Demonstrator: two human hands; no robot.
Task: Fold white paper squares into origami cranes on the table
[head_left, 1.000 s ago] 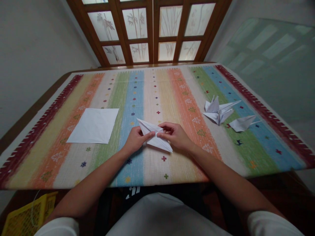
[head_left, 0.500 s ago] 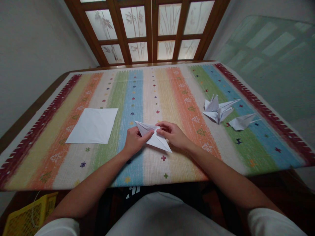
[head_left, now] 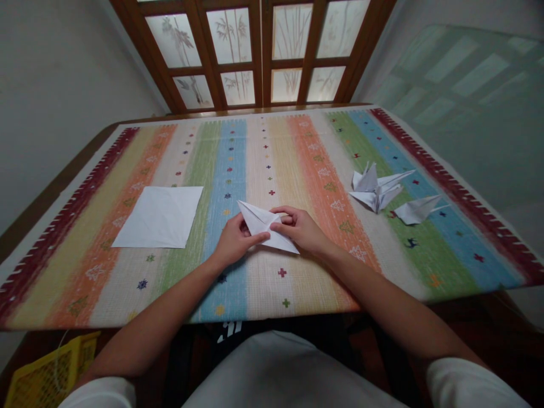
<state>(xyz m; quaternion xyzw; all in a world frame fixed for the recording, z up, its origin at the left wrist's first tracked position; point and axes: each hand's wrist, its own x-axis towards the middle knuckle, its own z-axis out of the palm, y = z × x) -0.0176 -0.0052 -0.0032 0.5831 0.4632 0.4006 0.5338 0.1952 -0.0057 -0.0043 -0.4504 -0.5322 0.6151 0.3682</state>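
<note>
A partly folded piece of white origami paper (head_left: 263,222) is held between both hands above the middle of the table, one long point toward the far left and another toward the near right. My left hand (head_left: 236,239) grips its near left edge, thumb on top and fingers underneath. My right hand (head_left: 301,229) pinches its right side, thumb pressed on the upper face and fingers curled behind. Parts of the fingers are hidden by the paper. A flat square sheet of white paper (head_left: 159,218) lies to the left of my hands.
Folded paper cranes (head_left: 377,190) sit close together at the right, with another paper crane (head_left: 417,210) beside them. A striped tablecloth (head_left: 272,294) covers the table. Below the table's left edge is a yellow plastic basket (head_left: 46,371). Wooden doors with glass panes (head_left: 232,37) stand behind.
The folded paper has turned slightly in my hands, its near right point swinging up a little. My left thumb has slid down to the paper's near edge.
</note>
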